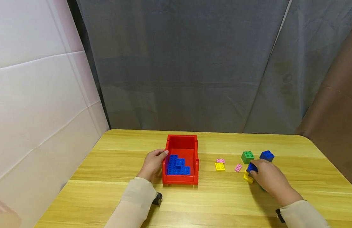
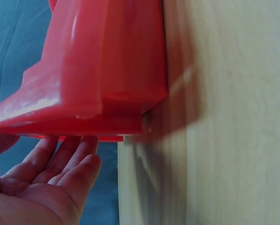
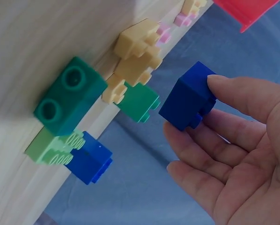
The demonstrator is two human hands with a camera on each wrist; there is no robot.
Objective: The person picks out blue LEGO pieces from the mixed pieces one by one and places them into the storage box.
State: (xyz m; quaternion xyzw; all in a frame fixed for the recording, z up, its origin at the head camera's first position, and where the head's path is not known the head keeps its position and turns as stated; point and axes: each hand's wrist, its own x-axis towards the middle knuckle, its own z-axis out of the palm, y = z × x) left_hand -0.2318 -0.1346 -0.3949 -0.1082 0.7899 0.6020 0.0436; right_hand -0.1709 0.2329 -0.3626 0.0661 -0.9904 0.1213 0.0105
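My left hand (image 1: 153, 163) holds the left wall of a red plastic bin (image 1: 180, 180), thumb at the rim and fingers against the outside. Several blue toy building bricks (image 1: 176, 167) lie studs up in the bin's left and front part. At the right, my right hand (image 1: 271, 177) pinches a blue building brick (image 3: 189, 96) between thumb and fingers, held above the table. Below and beside it are yellow bricks (image 1: 248, 179), a green brick (image 1: 248, 157) and another blue brick (image 1: 267, 155). In the right wrist view, a dark green brick (image 3: 70, 96) stands near a light green one (image 3: 51, 147).
Between the bin and the right-hand bricks lie a flat yellow brick (image 1: 220, 167) and small pink bricks (image 1: 238, 167). The wooden table (image 1: 204, 205) ends at a grey curtain (image 1: 179, 69) behind. A white cloth panel (image 1: 42, 95) stands at the left, a brown one (image 1: 335, 104) at the right.
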